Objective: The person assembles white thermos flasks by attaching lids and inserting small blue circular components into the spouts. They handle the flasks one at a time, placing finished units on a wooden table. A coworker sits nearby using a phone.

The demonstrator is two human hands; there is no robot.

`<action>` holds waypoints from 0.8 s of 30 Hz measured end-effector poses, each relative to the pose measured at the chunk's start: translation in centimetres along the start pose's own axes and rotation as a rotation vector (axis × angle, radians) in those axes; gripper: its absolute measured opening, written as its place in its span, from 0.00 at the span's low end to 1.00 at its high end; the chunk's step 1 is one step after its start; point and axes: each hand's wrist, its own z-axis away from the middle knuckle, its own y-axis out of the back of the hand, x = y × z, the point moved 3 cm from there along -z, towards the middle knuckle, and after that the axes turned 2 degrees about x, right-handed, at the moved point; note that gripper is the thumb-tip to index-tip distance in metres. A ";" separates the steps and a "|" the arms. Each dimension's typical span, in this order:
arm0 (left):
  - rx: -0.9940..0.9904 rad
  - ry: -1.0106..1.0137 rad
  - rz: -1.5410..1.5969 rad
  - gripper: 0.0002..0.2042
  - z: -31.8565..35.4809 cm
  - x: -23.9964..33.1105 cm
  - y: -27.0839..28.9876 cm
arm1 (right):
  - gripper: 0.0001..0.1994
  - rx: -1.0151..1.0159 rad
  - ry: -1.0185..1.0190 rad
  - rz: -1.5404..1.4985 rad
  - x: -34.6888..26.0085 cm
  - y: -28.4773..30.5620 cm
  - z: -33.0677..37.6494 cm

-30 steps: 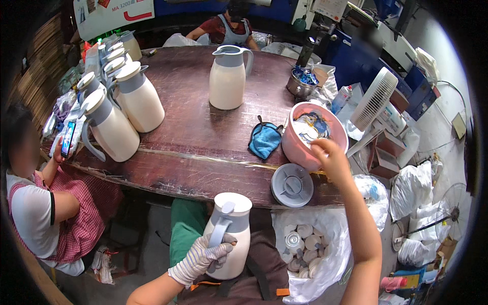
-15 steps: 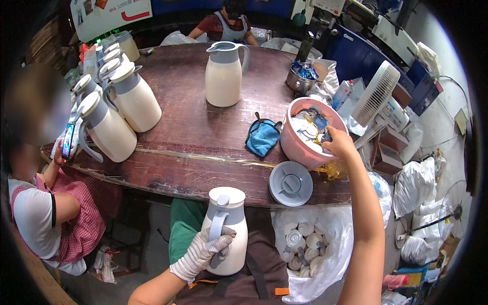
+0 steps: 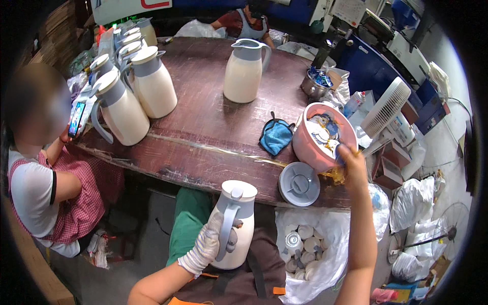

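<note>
My left hand (image 3: 209, 245), in a striped glove, grips the handle of a cream thermos jug (image 3: 243, 244) with a grey collar and a white lid. The jug stands tilted slightly over my lap. My bare right hand (image 3: 354, 165) is at the near right rim of a pink basin (image 3: 311, 143), blurred by motion. Its fingers are closed, and a small blue tag, hard to make out, shows at them. Inside the basin lie white and blue round tags (image 3: 321, 133) with gold strings. A grey round lid (image 3: 299, 184) rests on the table edge, near a blue cloth pouch (image 3: 276, 136).
Another jug, without a lid (image 3: 243, 76), stands mid-table; several lidded jugs (image 3: 124, 114) line the left. A white bag of lids (image 3: 305, 249) lies at my right. A seated person with a phone (image 3: 76, 119) is at left, another person at the far side. A white fan (image 3: 389, 107) stands right.
My right hand has drawn back out of the basin toward me, its fingers now closed. The jug in my left hand has shifted slightly to the right; the view has turned.
</note>
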 end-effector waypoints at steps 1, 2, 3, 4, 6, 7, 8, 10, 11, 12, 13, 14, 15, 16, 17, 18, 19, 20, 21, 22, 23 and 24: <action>0.039 -0.006 0.036 0.27 -0.1 0.1 0.0 | 0.10 -0.065 -0.134 -0.012 0.0 -2.6 2.8; 0.068 -0.004 0.069 0.29 -0.3 0.1 0.0 | 0.10 -0.194 -0.147 -0.034 1.7 -3.8 4.6; 0.087 0.006 0.009 0.30 -0.6 0.0 0.4 | 0.10 -0.282 -0.258 0.047 2.6 -5.4 6.7; 0.080 0.022 -0.011 0.26 -0.5 0.1 0.3 | 0.11 -0.330 -0.337 0.076 3.5 -7.4 9.0; 0.135 -0.014 0.040 0.21 -1.1 -0.8 1.4 | 0.11 -0.469 -0.391 0.015 6.3 -11.3 12.0; 0.125 -0.010 0.150 0.15 -0.6 -0.9 1.8 | 0.12 -0.575 -0.407 -0.019 6.4 -13.0 13.4; 0.104 -0.104 0.109 0.17 -1.0 -0.9 2.3 | 0.12 -0.616 -0.437 -0.083 7.3 -14.5 14.2; 0.048 -0.085 -0.023 0.17 -1.3 -0.9 3.4 | 0.12 -0.681 -0.263 0.089 7.2 -16.5 15.4; 0.027 -0.094 -0.127 0.16 -1.4 -0.4 3.5 | 0.13 -0.651 -0.200 0.056 7.5 -17.4 15.7; 0.006 -0.100 -0.233 0.16 -1.5 0.1 3.5 | 0.13 -0.671 -0.166 0.120 7.5 -17.8 15.9; -0.016 -0.104 -0.340 0.15 -1.5 0.4 3.6 | 0.13 -0.688 -0.132 0.183 7.2 -18.2 16.0; 0.011 -0.063 -0.357 0.15 -1.5 0.5 3.8 | 0.13 -0.701 -0.097 0.250 6.8 -18.4 16.1; 0.036 -0.021 -0.375 0.14 -1.4 0.7 3.9 | 0.14 -0.710 -0.088 0.254 6.5 -18.5 16.0; 0.061 0.022 -0.394 0.13 -1.2 0.7 4.0 | 0.15 -0.683 -0.142 0.200 6.4 -18.4 16.1; 0.094 0.012 -0.393 0.13 -0.9 0.9 3.7 | 0.15 -0.654 -0.197 0.150 6.5 -18.1 16.1; 0.116 -0.029 -0.319 0.12 -0.9 0.4 3.9 | 0.16 -0.623 -0.251 0.099 6.6 -17.8 16.2; 0.137 -0.069 -0.245 0.11 -1.1 -0.6 4.4 | 0.17 -0.600 -0.305 0.024 7.5 -17.3 16.2; 0.160 -0.110 -0.171 0.10 -1.1 -0.8 4.4 | 0.17 -0.593 -0.316 0.002 7.6 -16.8 16.2; 0.205 -0.132 -0.094 0.09 -0.6 -0.6 3.9 | 0.17 -0.586 -0.327 -0.020 7.6 -16.4 16.2; 0.213 -0.146 -0.055 0.09 -0.8 -1.1 4.0 | 0.17 -0.580 -0.337 -0.043 7.7 -16.1 16.1; 0.217 -0.158 -0.017 0.08 -1.1 -1.7 4.1 | 0.16 -0.580 -0.384 -0.077 8.1 -15.7 16.2; 0.221 -0.171 0.021 0.08 -1.2 -2.1 4.2 | 0.15 -0.592 -0.376 -0.051 8.4 -15.4 16.3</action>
